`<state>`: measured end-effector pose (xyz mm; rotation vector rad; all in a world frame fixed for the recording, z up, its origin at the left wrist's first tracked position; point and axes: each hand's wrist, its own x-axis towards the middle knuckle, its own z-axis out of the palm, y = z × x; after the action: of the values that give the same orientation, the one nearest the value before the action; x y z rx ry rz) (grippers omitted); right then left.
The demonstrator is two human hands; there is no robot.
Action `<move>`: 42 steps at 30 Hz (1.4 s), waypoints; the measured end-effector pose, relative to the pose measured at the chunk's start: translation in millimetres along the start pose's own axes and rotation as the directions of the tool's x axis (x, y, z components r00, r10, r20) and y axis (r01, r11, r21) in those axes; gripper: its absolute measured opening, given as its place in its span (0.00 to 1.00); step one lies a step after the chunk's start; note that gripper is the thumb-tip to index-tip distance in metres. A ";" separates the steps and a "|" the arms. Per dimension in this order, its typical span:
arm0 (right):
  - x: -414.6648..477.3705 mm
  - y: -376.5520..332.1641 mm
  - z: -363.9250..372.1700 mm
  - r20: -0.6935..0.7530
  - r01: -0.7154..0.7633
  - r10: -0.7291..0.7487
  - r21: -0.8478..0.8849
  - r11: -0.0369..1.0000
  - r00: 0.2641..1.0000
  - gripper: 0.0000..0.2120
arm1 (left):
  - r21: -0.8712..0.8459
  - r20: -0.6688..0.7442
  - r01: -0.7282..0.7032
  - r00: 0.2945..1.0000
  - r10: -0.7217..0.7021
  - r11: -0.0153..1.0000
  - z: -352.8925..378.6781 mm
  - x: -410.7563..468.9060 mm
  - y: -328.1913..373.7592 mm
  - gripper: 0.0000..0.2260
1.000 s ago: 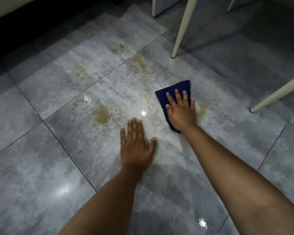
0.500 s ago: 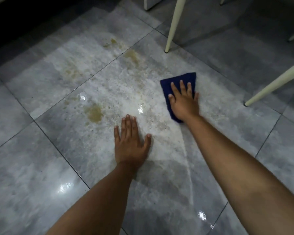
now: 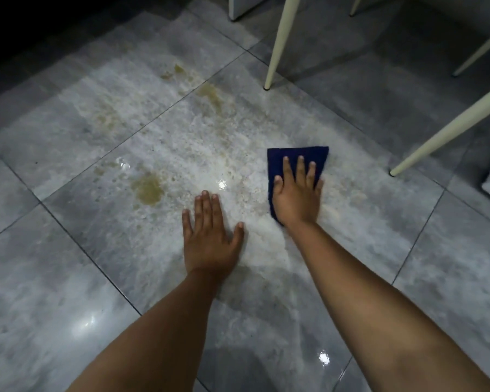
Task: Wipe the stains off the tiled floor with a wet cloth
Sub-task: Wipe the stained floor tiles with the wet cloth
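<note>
Two hands are lying flat and apart on the glossy grey tiled floor [image 3: 96, 236]. We are pressing our right hand [image 3: 297, 199], fingers straight, onto the folded dark blue cloth [image 3: 296, 153], and our left hand [image 3: 210, 236] is resting open on the wet tile beside it. We are judging the cloth soft, limp and prone to bunching, so a flat palm over its middle is suiting it best. Yellow-brown stains [image 3: 149, 189] are waiting further left.

One blue cloth [image 3: 297, 155] is on the tiled floor [image 3: 68, 278]. Two hands show, the left hand [image 3: 208, 236] and the right hand [image 3: 297, 199]. Four cream furniture legs [image 3: 277, 43] are in view. At least three brownish stains [image 3: 149, 189] can be counted.
</note>
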<state>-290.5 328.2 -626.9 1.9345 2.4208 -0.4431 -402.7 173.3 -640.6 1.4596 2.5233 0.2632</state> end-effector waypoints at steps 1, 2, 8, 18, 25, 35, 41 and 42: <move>7.1 10.8 -2.9 0.007 0.025 -0.025 -0.016 1.000 1.000 0.25 | 0.000 -0.004 -0.005 1.000 0.005 1.000 0.0 0.4 -0.3 0.36; 9.6 25.3 -6.8 0.001 -0.012 0.012 -0.020 1.000 1.000 0.25 | 0.000 -0.005 -0.008 1.000 0.008 1.000 0.0 1.0 -1.0 0.36; -70.7 67.3 -8.5 -0.072 -0.586 0.604 0.176 0.791 0.794 0.26 | -0.024 -0.040 -0.009 0.999 0.009 1.000 2.1 0.7 -1.7 0.36; -85.1 51.9 2.1 0.007 -0.191 0.191 -0.029 0.981 0.982 0.26 | -0.053 -0.045 -0.096 0.995 0.094 0.994 -10.4 -46.7 -56.4 0.31; -201.2 -26.5 44.8 -0.064 -0.228 0.231 0.049 0.972 0.971 0.27 | -0.030 -0.069 0.077 0.994 -0.079 0.997 -10.3 -70.3 -85.7 0.32; -163.2 -22.3 35.5 -0.074 -0.256 0.259 0.055 0.965 0.963 0.26 | -0.065 -0.039 0.073 0.996 -0.076 0.995 -15.2 -70.4 -84.2 0.31; -143.9 -56.0 40.6 0.026 0.241 -0.240 -0.080 0.967 0.970 0.30 | -0.068 -0.014 0.003 1.000 -0.004 0.998 -15.8 -67.9 -95.7 0.30; -126.1 -53.7 38.2 0.030 0.257 -0.256 -0.091 0.962 0.966 0.28 | -0.069 -0.021 -0.007 1.000 0.006 0.998 -17.5 -67.5 -101.5 0.30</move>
<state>-318.5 188.7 -629.0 1.5803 2.6398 -0.3408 -459.0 63.9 -643.6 1.4466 2.5004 0.3647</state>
